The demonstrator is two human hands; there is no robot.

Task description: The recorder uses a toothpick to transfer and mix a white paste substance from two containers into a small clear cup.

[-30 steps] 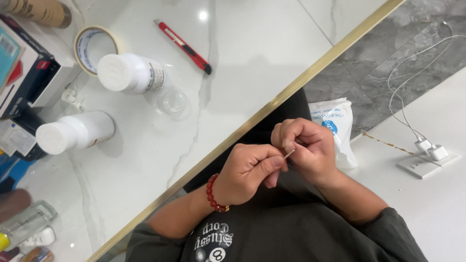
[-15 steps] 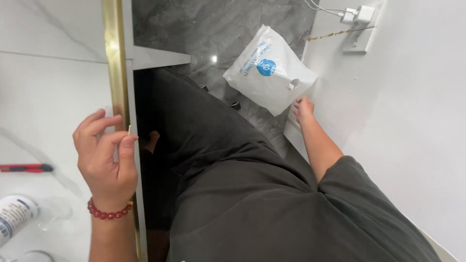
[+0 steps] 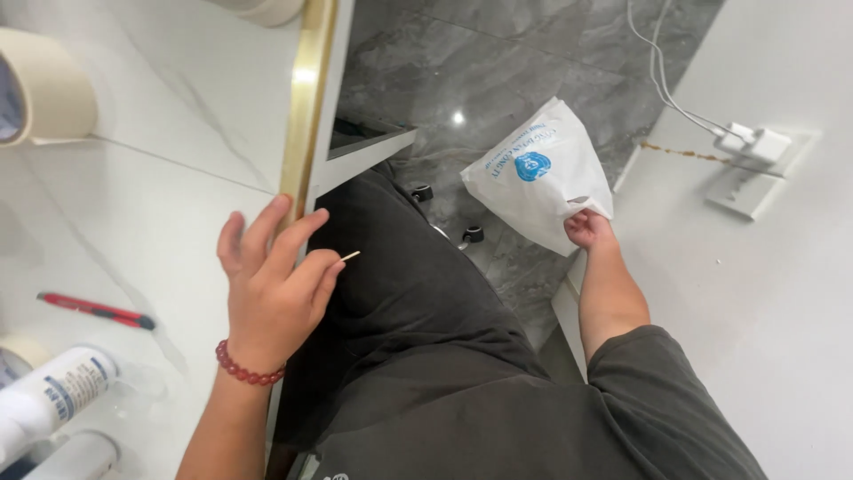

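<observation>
The white plastic bag (image 3: 539, 182) lay on the grey stone floor (image 3: 498, 62) beside the chair, and the right hand (image 3: 587, 228) had closed on its lower corner, so the step in hand looked like lifting it. The left hand (image 3: 274, 283) pinched a thin wooden stick (image 3: 349, 256) (a toothpick or swab, too small to tell) over the gold-edged white table (image 3: 306, 107). Raising the bag would likely call for a firmer grip. A red cutter (image 3: 96, 309) lay near the left wrist.
</observation>
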